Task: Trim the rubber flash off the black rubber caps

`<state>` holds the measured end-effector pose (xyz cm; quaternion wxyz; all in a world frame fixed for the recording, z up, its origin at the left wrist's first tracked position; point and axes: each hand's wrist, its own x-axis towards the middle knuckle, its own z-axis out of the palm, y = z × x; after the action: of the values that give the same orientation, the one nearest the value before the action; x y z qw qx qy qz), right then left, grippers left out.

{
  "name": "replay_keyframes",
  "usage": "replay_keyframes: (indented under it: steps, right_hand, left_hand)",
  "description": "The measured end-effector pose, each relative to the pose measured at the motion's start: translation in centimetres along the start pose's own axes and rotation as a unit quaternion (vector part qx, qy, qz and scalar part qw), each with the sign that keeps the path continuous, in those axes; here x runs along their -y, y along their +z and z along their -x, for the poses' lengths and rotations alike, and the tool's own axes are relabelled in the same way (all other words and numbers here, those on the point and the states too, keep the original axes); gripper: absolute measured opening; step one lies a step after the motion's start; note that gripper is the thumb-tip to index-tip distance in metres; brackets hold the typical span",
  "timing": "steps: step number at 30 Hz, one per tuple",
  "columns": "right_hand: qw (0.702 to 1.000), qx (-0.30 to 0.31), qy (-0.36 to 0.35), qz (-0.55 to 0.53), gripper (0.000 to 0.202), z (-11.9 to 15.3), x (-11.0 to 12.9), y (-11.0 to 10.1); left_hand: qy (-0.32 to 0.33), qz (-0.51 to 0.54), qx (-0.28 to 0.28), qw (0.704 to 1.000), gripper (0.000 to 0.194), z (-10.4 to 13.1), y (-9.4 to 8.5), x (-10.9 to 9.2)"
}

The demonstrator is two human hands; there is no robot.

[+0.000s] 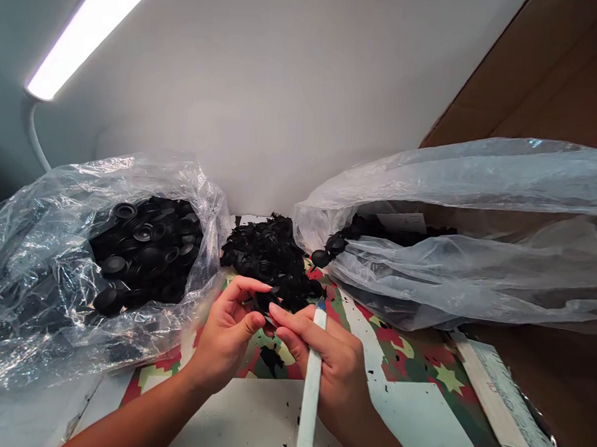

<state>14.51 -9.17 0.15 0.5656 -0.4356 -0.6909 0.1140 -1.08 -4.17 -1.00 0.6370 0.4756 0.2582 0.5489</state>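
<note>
Hands: the left hand [230, 333] and the right hand [321, 358] are brought together at the near centre of the bench [238, 420], fingertips almost touching.
Left hand: a small black rubber part [263, 303] is pinched between thumb and fingers.
Right hand: a white-handled knife [311, 391] is gripped in closed fingers, its tip pointed far, towards the black part; the same part is touched by the index fingertip.
Black part: it is held just above the bench, directly near of the loose pile.
Loose pile [269, 255]: black rubber pieces are heaped at the far centre of the bench, between the two bags.
Left bag [51, 264]: clear plastic, opened, filled with round black caps [144, 249].
Right bag [458, 238]: clear plastic, laid on its side, with black parts seen at its mouth.
Bench cover: a red, green and cream patterned sheet [411, 356] is spread under the hands, with black shavings scattered on it.
Lamp [88, 32]: a lit strip is seen at the far left.
</note>
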Motion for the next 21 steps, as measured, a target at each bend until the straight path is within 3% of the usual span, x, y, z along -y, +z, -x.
replay_keyframes:
  steps: [7,17,21]
  right_hand:
    - [1.0,-0.011,-0.016,0.02,0.026,0.17,0.03,0.24]
    - [1.0,-0.015,-0.005,0.007,0.026,0.14,0.17,0.46]
    - [0.998,-0.027,-0.033,0.037,0.029,0.25,0.11,0.53]
  left_hand:
    - [0.012,-0.032,-0.021,0.999,0.036,0.01,-0.25,0.07]
    - [0.002,-0.016,-0.01,1.0,0.035,-0.04,-0.04,-0.12]
    - [0.002,-0.02,-0.017,1.0,0.036,0.05,-0.12,0.07]
